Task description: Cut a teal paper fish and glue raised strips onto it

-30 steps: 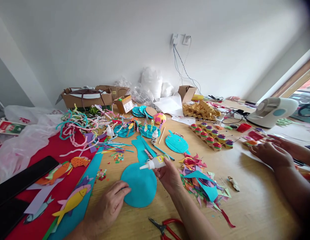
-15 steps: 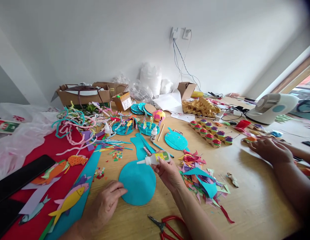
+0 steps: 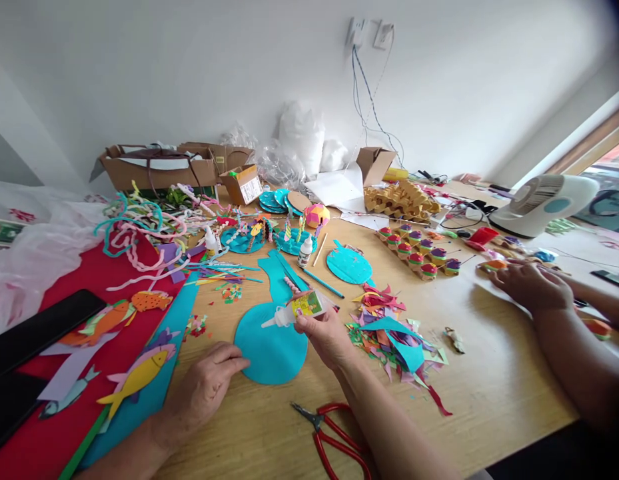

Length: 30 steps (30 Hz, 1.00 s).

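A round blue felt-like disc [image 3: 272, 353] lies flat on the table in front of me. At its left edge is my left hand [image 3: 209, 380], fingers curled together with the tips on the rim; the thumb is partly hidden. My right hand [image 3: 329, 333] grips a clear glue bottle [image 3: 304, 307] with a yellow-green label. The bottle is tilted, its white nozzle pointing left and down above the disc. Blue offcuts [image 3: 279, 277] lie just behind the disc. Red-handled scissors [image 3: 334, 433] rest on the table below my right forearm.
Paper scraps [image 3: 394, 340] are heaped to the right. Decorated blue discs [image 3: 294, 243], a small white bottle [image 3: 306, 252] and painted egg-carton cups [image 3: 419, 250] stand farther back. Paper fish [image 3: 139, 373] lie left. Another person's hand [image 3: 534, 287] works at the right, near a fan [image 3: 544, 203].
The glue bottle has tipped further, its nozzle shifting left and downward over the disc. My left hand stays at the disc's edge. My view has tilted slightly down.
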Each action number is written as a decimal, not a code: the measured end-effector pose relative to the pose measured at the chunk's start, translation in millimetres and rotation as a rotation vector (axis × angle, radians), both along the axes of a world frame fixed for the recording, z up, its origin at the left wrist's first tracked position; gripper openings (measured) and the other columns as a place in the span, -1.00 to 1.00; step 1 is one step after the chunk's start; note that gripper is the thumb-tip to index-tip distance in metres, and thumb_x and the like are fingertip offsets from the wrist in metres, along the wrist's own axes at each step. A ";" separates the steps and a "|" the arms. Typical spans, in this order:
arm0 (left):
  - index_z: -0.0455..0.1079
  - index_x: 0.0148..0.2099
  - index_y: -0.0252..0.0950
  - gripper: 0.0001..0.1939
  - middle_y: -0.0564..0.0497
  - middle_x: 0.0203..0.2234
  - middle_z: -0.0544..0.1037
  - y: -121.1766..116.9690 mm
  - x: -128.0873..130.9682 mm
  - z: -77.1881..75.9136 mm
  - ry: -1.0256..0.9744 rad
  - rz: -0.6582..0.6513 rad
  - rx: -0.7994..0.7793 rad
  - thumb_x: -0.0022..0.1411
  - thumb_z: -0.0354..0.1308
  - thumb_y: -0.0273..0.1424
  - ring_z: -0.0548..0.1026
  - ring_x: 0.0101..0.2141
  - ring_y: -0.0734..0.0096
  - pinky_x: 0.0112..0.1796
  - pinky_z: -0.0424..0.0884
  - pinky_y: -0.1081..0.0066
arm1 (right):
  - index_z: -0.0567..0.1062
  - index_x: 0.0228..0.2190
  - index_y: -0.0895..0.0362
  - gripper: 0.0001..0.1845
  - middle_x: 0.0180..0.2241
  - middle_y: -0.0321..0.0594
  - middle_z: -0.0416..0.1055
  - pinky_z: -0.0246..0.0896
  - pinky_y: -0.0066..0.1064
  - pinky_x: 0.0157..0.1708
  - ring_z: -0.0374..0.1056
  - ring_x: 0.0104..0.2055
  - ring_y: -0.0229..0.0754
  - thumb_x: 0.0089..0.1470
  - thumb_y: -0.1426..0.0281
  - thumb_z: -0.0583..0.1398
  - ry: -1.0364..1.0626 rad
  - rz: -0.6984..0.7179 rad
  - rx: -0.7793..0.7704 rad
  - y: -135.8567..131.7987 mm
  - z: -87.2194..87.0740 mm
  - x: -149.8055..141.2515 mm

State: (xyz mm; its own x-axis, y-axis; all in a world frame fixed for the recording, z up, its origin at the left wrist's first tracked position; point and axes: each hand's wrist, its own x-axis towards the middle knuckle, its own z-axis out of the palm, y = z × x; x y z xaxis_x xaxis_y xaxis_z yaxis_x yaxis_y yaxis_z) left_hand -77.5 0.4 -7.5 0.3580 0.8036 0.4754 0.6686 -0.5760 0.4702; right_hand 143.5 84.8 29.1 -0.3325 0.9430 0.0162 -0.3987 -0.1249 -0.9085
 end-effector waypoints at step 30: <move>0.38 -0.02 -0.35 -0.45 -0.08 -0.16 0.54 -16.0 1.4 -6.1 0.495 0.031 0.179 0.00 -0.18 -0.77 0.48 -0.14 0.28 -0.12 0.48 0.28 | 0.39 -0.42 0.13 -0.71 -0.49 -0.35 0.35 0.07 -0.48 -0.49 0.20 -0.45 -0.29 -0.11 0.21 0.30 -0.750 -0.013 0.566 3.8 16.8 -51.0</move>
State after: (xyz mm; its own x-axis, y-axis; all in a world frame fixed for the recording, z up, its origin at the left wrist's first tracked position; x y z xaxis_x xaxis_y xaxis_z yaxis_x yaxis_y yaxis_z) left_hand -76.1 -15.6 -13.6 0.5516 0.7396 0.3858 0.8041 -0.5944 -0.0102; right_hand 92.5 88.6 45.8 -0.4310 0.8643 0.2593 0.3173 0.4142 -0.8531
